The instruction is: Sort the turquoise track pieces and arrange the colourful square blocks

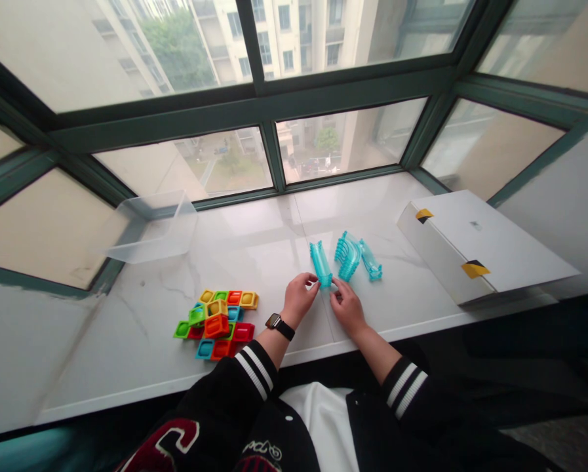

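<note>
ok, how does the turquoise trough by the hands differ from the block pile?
The turquoise trough is see-through and one colour; the block pile looks opaque and many-coloured. The trough is long and channel-shaped; the pile is squarish pieces, heaped. Both look like plastic.

Ledge (254,242): glossy white, seamed left of the curved teal pieces (348,255)
Short teal piece (371,261): just right of them
Coloured tiles (217,326): heaped left of them
Clear bin (151,253): farther left of them
White box (490,246): well right of them
</note>
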Available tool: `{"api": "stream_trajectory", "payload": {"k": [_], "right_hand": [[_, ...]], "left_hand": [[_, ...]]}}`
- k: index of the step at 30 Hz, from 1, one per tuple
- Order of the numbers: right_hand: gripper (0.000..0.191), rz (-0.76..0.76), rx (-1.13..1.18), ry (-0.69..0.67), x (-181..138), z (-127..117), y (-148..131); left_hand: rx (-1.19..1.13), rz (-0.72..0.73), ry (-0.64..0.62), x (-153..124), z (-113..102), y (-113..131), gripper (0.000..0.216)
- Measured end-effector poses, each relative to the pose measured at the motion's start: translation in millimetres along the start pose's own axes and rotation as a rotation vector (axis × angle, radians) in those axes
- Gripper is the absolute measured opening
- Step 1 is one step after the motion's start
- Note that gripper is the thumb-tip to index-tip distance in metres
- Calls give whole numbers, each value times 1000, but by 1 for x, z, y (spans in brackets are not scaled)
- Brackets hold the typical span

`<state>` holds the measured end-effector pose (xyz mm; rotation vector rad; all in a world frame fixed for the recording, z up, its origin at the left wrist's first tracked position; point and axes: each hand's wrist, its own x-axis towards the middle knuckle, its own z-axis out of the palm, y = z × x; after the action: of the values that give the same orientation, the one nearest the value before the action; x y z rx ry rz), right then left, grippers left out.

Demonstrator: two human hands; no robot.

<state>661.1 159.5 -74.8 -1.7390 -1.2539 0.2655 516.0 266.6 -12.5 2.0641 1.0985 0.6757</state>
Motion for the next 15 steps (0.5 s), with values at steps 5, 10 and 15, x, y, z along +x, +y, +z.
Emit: {"api": "stream_trajectory", "payload": {"k": [5,10,15], "right_hand": [[49,-1,-5,0,0,1,3],[48,8,1,22,1,4,6],[45,5,-8,31,3,4,6]], "left_hand": [[24,-33,-19,0,0,1,5],[41,-71,-29,1,3,1,1],[58,-86,-39,1,4,1,3]]}}
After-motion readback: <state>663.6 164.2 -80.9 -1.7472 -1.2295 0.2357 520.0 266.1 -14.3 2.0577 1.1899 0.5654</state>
